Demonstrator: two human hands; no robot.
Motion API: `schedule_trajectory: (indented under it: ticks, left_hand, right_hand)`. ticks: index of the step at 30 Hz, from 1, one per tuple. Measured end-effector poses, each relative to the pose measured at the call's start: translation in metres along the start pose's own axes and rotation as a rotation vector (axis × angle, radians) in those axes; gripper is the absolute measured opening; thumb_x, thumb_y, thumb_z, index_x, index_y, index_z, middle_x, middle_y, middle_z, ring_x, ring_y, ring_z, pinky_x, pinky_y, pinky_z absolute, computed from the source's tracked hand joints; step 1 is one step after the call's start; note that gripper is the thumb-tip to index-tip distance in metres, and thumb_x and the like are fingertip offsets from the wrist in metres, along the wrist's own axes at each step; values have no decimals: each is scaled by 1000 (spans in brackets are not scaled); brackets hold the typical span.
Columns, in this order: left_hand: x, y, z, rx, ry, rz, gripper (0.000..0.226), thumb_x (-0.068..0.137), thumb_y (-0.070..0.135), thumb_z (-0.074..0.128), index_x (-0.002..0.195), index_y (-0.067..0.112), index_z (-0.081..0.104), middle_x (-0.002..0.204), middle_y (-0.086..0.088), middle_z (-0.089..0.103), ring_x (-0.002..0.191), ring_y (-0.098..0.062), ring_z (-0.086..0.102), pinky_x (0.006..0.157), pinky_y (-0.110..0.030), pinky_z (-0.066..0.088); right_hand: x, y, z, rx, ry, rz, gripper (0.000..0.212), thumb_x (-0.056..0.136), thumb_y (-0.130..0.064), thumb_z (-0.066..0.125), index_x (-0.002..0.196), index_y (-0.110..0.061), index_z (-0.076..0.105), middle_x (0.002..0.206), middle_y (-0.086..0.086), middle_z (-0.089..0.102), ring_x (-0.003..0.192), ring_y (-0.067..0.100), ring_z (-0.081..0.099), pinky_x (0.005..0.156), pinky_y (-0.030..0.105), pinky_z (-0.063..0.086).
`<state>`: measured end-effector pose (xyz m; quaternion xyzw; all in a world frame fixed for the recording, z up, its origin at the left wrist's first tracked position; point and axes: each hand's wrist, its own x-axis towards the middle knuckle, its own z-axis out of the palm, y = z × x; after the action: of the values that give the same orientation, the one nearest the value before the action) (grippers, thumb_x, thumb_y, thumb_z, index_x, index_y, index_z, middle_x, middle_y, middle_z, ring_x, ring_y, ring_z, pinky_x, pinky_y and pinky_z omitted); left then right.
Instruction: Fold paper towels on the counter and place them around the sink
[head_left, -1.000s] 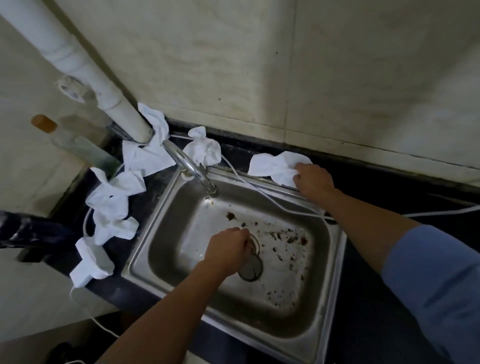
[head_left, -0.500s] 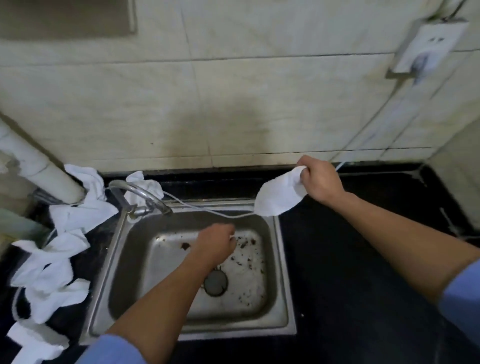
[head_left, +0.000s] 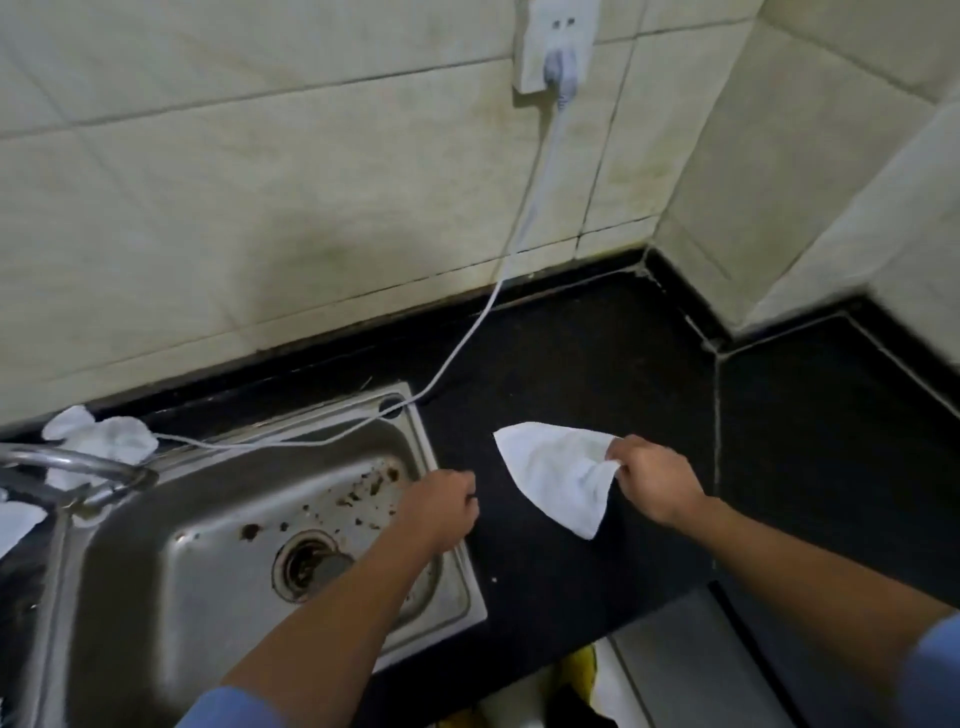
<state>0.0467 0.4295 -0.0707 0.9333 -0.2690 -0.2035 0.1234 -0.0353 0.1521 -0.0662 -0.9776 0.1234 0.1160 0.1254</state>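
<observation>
**Fig. 1.** Far to the left of both hands, crumpled towels (head_left: 98, 439) are lying behind the tap (head_left: 78, 462), at the far-left corner of the sink (head_left: 337, 413). The sink is holding only brown specks and a drain strainer (head_left: 311, 564); no towel is lying in it. A white cord (head_left: 466, 338) is trailing across its far rim.

The left hand (head_left: 441, 512) is hovering over the sink's right rim, its fingers curled together with nothing showing in them. Just right of those fingers, the paper towel (head_left: 550, 473) is spreading over the black bench (head_left: 597, 353). Its long axis is running from a far-left tip to a near tip. Whether it is touching the bench cannot be told.

The right hand (head_left: 657, 480) is pinching the towel's right edge, fingers clamped on it. The towel is lying leftward of the right fingers, between the two hands. The left hand is therefore judged the nearer to its free corner for the coming fold.
</observation>
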Motion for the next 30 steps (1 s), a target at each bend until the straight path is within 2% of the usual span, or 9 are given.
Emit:
schedule_trajectory:
  ticks: [4,6,8,11,14,18,22,27,30]
  left_hand:
    - [12,33,28,21,-71,-17,16,90,28,48,96,19,60,100,-3,64,95,-23,59,74,-34,45]
    - [16,46,38,4,-96,-58,15,90,29,49,97,20,60,103,-2,65,98,-22,59,73,-31,42]
    - [19,59,45,-20,-105,-103,16,89,28,50,98,21,62,106,-1,65,99,-22,60,73,-30,41]
    - [25,73,55,-44,-84,-159,20,89,28,50,102,21,62,107,-2,61,98,-22,59,76,-31,44]
    - [28,81,69,-41,-53,-185,22,91,29,48,105,17,59,108,-3,53,99,-22,55,80,-36,50]
    - [28,102,92,13,-12,-133,27,92,24,46,116,15,57,117,-3,48,109,-22,47,80,-34,47]
    - [25,109,108,101,-19,-44,27,91,26,44,113,16,57,119,-5,47,111,-25,44,83,-34,39]
    - [31,98,110,130,-7,10,24,91,24,45,110,16,57,127,-7,43,119,-25,40,89,-35,37]
    - [33,93,109,128,5,46,21,88,21,48,105,14,58,121,-7,46,114,-26,44,88,-35,39]
  right_hand:
    - [-23,32,42,-110,-312,-78,32,92,-27,46,123,-25,55,125,2,52,110,26,58,89,36,47]
    - [-29,43,48,-89,-439,-143,43,89,-36,51,131,-29,49,131,1,48,115,25,54,92,34,45]
    - [-26,52,38,-38,-532,-165,52,84,-53,57,132,-35,48,125,-2,49,112,21,53,89,33,42]
    - [-1,68,16,93,-384,-130,43,81,-63,56,112,-34,62,103,-7,58,93,14,57,78,31,46]
    - [34,77,12,126,-102,-18,32,90,-48,53,115,-29,59,110,0,59,95,21,61,77,33,49]
    - [60,71,32,110,-188,48,43,92,-37,53,132,-24,44,126,6,46,102,31,60,82,39,48]
    - [77,67,42,76,-168,-45,18,93,-23,49,107,-18,59,114,9,55,94,30,61,80,38,49]
    - [120,86,12,71,-8,62,19,93,-15,49,105,-16,63,113,12,52,94,36,60,82,39,48]
    - [134,97,10,24,-47,95,21,91,-9,50,107,-14,62,118,13,50,94,35,60,84,40,50]
